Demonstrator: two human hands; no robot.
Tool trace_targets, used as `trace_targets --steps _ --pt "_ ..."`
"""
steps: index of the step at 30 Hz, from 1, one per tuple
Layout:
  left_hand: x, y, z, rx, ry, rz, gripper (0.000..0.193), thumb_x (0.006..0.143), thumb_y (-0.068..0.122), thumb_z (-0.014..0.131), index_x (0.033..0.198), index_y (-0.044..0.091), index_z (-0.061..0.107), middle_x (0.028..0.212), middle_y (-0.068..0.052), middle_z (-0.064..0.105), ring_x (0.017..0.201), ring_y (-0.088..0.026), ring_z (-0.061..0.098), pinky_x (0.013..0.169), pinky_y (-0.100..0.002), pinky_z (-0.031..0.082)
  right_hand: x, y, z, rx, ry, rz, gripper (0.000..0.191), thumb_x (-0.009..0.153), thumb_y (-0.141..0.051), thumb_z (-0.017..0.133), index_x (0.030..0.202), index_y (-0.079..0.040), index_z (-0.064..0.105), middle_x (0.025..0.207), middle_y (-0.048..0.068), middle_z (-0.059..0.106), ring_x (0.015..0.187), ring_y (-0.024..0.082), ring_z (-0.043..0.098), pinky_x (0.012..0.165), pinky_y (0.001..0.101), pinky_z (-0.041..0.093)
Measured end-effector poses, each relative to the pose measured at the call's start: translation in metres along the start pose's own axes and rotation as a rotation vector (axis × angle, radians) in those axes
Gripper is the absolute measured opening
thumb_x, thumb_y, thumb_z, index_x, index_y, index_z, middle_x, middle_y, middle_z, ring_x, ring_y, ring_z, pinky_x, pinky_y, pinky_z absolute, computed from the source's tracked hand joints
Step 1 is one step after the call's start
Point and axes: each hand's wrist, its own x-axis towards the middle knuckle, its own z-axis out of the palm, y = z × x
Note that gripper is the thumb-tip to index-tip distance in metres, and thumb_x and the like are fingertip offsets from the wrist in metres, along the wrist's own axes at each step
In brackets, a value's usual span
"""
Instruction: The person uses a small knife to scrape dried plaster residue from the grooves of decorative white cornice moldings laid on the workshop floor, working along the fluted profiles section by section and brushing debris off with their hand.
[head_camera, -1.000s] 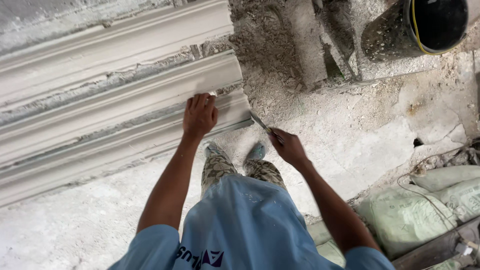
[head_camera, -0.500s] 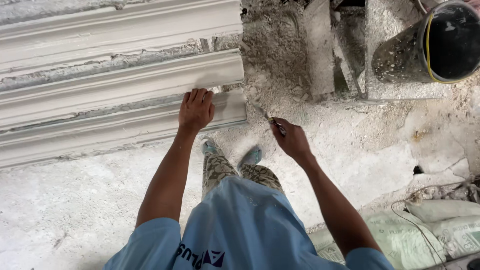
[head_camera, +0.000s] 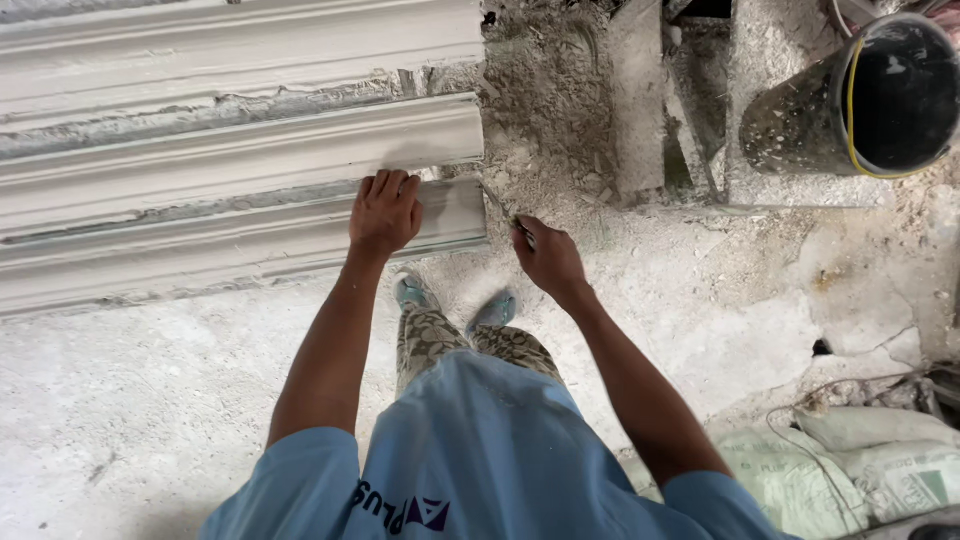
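Note:
Long white plaster mouldings (head_camera: 230, 160) lie side by side on the dusty floor, running left to right. My left hand (head_camera: 385, 212) rests flat, fingers spread, on the nearest moulding (head_camera: 200, 250) close to its right end. My right hand (head_camera: 545, 258) is closed around a thin metal blade (head_camera: 497, 203) whose tip touches the end face of that moulding. My feet in pale blue shoes (head_camera: 412, 290) stand just in front of the moulding.
A dark bucket (head_camera: 860, 100) with a yellow rim lies on its side at the top right. Rubble and a concrete block (head_camera: 640, 100) sit behind the moulding ends. Filled sacks (head_camera: 860, 450) and a thin wire lie at the lower right.
The view has drifted so the mouldings and bucket sit lower in frame. My left hand stays on the moulding; my right hand has kept the blade at the moulding's end.

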Motion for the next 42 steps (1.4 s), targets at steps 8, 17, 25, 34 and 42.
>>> trace_targets --steps 8,17,25,34,42 --pt "-0.003 -0.004 0.005 0.021 0.089 0.008 0.025 0.094 0.017 0.06 0.116 0.008 0.068 0.111 -0.009 0.061 0.106 -0.027 0.059 0.095 -0.046 0.049 -0.016 0.022 0.015 0.16 -0.045 0.213 0.032 0.109 -0.027 0.048 0.13 -0.006 0.061 0.078 0.011 0.073 0.058 0.015 0.066 0.05 0.0331 0.052" --pt "0.0 -0.005 -0.005 -0.045 0.086 -0.038 0.024 0.09 0.018 0.062 0.112 0.008 0.066 0.109 -0.01 0.06 0.106 -0.027 0.058 0.093 -0.046 0.049 -0.028 0.007 0.032 0.589 -0.161 0.487 0.043 0.109 -0.037 0.044 0.136 -0.006 0.054 0.08 0.007 0.064 0.044 0.01 0.052 0.039 0.0305 0.042" --pt "0.003 -0.003 -0.015 0.016 -0.026 -0.18 0.042 0.094 0.031 0.058 0.127 0.006 0.062 0.124 -0.017 0.06 0.121 -0.033 0.054 0.105 -0.053 0.044 -0.007 0.012 0.023 0.552 0.18 0.361 0.041 0.115 -0.04 0.041 0.124 0.0 0.048 0.08 0.007 0.06 0.045 0.009 0.049 0.038 0.0284 0.041" --pt "-0.141 -0.008 -0.063 -0.373 0.328 -0.261 0.041 0.093 0.013 0.062 0.133 0.003 0.059 0.13 -0.019 0.06 0.127 -0.038 0.055 0.107 -0.053 0.044 -0.006 -0.068 0.022 0.392 0.205 0.348 0.034 0.114 -0.036 0.044 0.118 -0.003 0.046 0.089 0.008 0.059 0.053 0.014 0.051 0.042 0.0338 0.043" --pt "-0.325 -0.116 -0.121 -1.55 0.259 -0.776 0.046 0.11 0.041 0.043 0.139 0.007 0.054 0.117 -0.007 0.066 0.105 -0.017 0.062 0.094 -0.034 0.05 -0.056 -0.308 0.29 0.66 -0.304 0.124 0.055 0.108 -0.038 0.04 0.158 -0.016 0.03 0.109 0.006 0.058 0.076 0.013 0.051 0.058 0.028 0.045"
